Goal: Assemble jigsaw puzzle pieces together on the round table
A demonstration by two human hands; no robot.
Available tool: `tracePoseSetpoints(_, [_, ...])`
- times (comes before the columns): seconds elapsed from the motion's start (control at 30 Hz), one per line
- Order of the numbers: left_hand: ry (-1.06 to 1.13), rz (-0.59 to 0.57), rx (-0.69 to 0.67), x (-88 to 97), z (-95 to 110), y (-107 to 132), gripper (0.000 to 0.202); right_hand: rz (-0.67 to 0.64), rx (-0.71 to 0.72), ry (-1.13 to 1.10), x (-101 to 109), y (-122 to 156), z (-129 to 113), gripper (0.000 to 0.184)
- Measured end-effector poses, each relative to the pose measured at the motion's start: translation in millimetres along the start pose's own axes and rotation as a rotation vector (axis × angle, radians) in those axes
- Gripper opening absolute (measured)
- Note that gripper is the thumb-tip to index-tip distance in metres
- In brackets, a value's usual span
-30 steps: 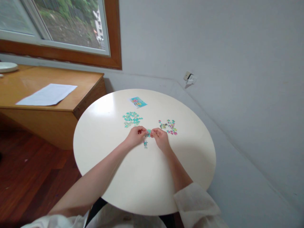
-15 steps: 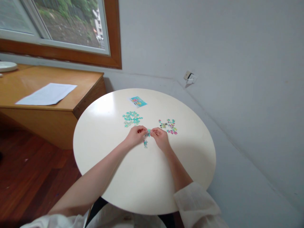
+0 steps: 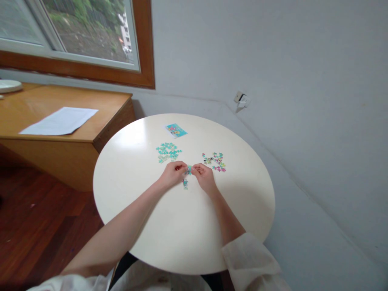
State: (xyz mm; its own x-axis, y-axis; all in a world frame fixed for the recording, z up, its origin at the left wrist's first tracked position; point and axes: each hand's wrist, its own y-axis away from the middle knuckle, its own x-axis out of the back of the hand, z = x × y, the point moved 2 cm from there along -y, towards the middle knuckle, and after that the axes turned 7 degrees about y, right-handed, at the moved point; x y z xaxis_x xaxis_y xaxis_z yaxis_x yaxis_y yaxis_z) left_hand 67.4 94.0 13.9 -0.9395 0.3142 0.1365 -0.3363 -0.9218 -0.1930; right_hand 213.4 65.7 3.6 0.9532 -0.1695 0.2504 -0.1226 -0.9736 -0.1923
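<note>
Over the middle of the round white table (image 3: 163, 226), my left hand (image 3: 174, 173) and my right hand (image 3: 203, 176) face each other with fingertips pinched. Between them are small joined jigsaw puzzle pieces (image 3: 189, 169), teal with some pink, gripped from both sides and partly covered by the fingers. Just below, a few more puzzle pieces (image 3: 185, 184) lie on the tabletop near my left wrist. Beyond my left hand spreads a pile of teal and pale green pieces (image 3: 168, 152). Multicoloured pieces (image 3: 218, 166) in pink, yellow and black are scattered past my right hand.
A colourful picture card (image 3: 176, 130) lies toward the table's far edge. On the left stands a wooden desk (image 3: 115, 107) with white paper sheets (image 3: 60, 121) on it. The wall with a socket (image 3: 240, 97) borders the table's far right side.
Both hands stay in nearly the same place, still pinching the puzzle pieces, with only slight finger movement. The loose piles have not changed.
</note>
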Motion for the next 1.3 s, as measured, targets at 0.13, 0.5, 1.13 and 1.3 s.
tracePoseSetpoints(0.13, [-0.002,0.001,0.002,0.3,0.1,0.2,0.018,0.012,0.004,0.002,-0.2,0.6,-0.4,0.029])
tracePoseSetpoints(0.5, [-0.011,0.004,0.011,-0.5,-2.7,0.4,0.022,0.024,0.021,0.034,0.3,1.8,-2.7,0.032])
tracePoseSetpoints(1.13, [-0.043,0.051,-0.019,1.4,-0.3,-0.2,0.018,0.017,0.047,0.08,0.4,1.3,-1.2,0.024])
tracePoseSetpoints(1.3, [-0.044,0.07,-0.017,1.8,1.4,0.7,0.02,0.031,0.046,0.073,0.6,0.9,0.5,0.025])
